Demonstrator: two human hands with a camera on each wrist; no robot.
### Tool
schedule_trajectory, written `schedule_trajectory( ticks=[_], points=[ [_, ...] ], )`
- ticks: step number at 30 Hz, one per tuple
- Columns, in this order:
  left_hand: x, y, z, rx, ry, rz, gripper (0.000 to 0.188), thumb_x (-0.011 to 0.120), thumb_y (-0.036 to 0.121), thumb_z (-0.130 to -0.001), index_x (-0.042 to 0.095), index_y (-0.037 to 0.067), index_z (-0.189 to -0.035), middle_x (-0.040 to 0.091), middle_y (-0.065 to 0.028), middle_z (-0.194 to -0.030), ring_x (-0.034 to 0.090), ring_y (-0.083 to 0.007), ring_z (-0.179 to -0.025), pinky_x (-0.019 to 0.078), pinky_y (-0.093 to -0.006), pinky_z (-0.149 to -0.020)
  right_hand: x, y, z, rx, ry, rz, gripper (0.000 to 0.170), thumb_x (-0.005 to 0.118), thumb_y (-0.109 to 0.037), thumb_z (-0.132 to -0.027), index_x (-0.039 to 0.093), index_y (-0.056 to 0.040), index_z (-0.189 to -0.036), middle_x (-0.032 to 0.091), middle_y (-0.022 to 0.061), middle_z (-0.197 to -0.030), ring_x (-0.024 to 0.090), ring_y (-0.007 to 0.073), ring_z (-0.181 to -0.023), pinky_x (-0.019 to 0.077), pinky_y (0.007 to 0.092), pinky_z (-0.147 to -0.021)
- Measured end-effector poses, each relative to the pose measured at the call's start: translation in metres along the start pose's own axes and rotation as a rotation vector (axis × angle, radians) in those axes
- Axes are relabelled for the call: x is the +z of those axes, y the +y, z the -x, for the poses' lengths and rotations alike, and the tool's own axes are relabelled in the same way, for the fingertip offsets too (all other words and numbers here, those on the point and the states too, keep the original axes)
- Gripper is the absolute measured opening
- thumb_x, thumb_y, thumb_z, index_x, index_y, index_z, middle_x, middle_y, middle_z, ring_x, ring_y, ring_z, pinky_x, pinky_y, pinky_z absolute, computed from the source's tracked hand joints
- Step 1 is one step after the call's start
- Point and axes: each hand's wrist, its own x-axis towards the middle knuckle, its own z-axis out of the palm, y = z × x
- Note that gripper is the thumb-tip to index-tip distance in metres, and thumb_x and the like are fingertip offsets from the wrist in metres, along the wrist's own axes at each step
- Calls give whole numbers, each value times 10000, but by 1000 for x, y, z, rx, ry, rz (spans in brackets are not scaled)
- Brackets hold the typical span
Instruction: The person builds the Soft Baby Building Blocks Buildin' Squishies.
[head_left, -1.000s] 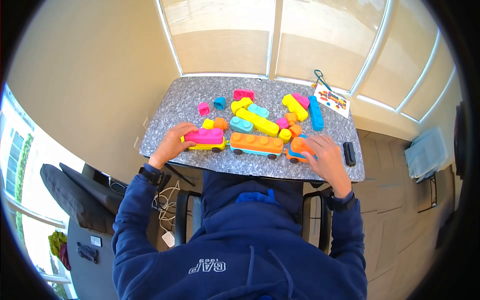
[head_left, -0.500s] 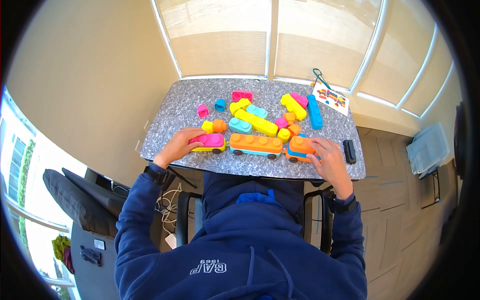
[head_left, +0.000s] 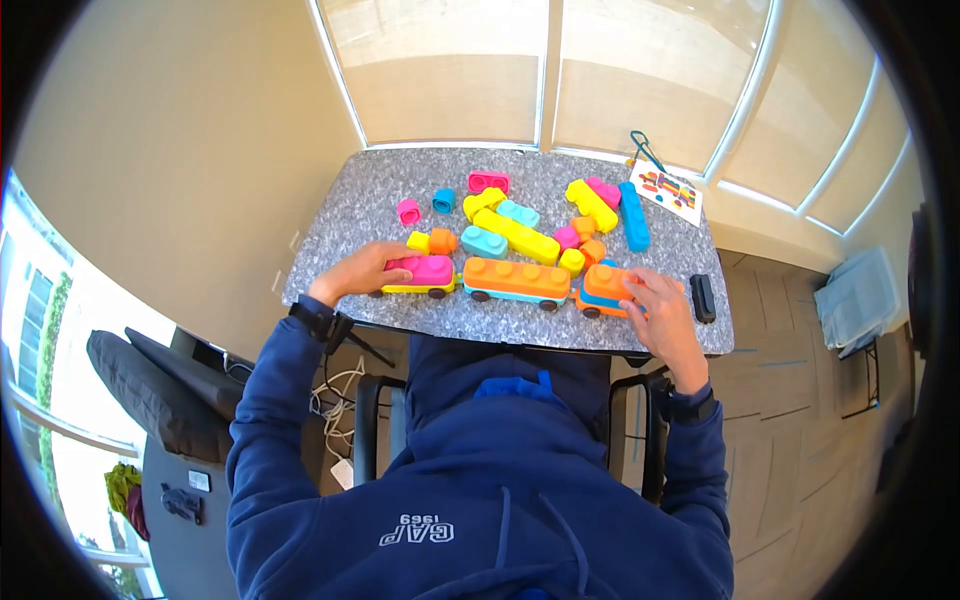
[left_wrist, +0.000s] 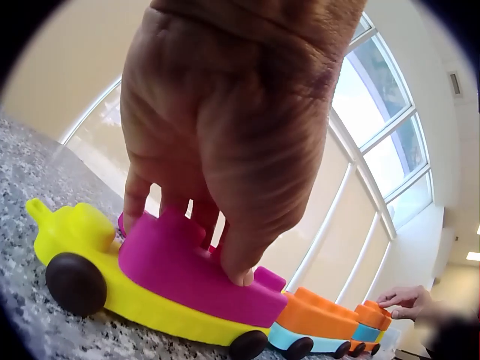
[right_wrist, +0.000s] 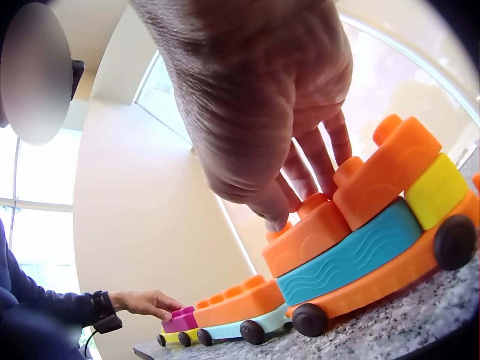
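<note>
My left hand [head_left: 355, 268] pinches a pink block [head_left: 432, 266] on a yellow wheeled base [left_wrist: 172, 319], thumb on the near side and fingers on the far side. My right hand [head_left: 668, 315] holds an orange block [right_wrist: 307, 241] at the other end of the toy train, thumb at its near studs and fingers behind. Under that block are a blue wavy block [right_wrist: 352, 259] and an orange wheeled base [right_wrist: 375, 292]; a second orange block [right_wrist: 390, 180] sits alongside. Between the hands stands a wagon with a long orange block [head_left: 515, 274] on a light blue base.
Loose yellow, pink, orange and blue blocks lie behind the train, among them a long yellow block [head_left: 515, 235]. At the back right are a dark blue block [head_left: 634, 215] and a printed picture sheet [head_left: 668, 190]. A black case [head_left: 703, 298] lies near the right edge.
My left hand has slid right along the pink block. My right hand has shifted slightly right, baring more of the end wagon. The train shows no clear movement on the table.
</note>
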Motion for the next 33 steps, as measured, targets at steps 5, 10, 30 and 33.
schedule_trajectory(
  ticks=[5,10,30,33],
  points=[
    [-38,-25,-44,-227,226,-64,416,704,397,-1058,769,27,-1235,767,-210,-1224,726,-405,-1127,566,-477,-966,1,-1,2,24,-22,-25,381,850,-87,-845,758,-9,-1206,707,143,-1298,693,357,-1139,515,466,-995],
    [-36,-106,-97,-312,204,-200,454,686,469,-1038,791,45,-1161,786,-225,-1100,741,-429,-1049,565,-528,-898,0,-2,-2,9,-9,-5,372,851,-82,-845,759,-1,-1196,708,151,-1292,695,363,-1135,517,465,-995],
    [-29,-133,-47,-219,304,-67,584,968,208,-780,705,48,-1276,760,-138,-1130,713,-305,-1051,562,-422,-955,3,-5,-3,32,53,-41,290,831,-38,-841,772,-3,-1123,711,139,-1242,696,367,-1087,537,466,-977],
    [-58,-63,-10,-377,284,-12,550,970,169,-772,715,58,-1246,755,-113,-1108,706,-276,-1029,558,-405,-928,5,-4,-3,43,55,-47,281,828,-36,-841,773,-2,-1115,715,142,-1237,700,368,-1097,539,468,-980]
  ],
)
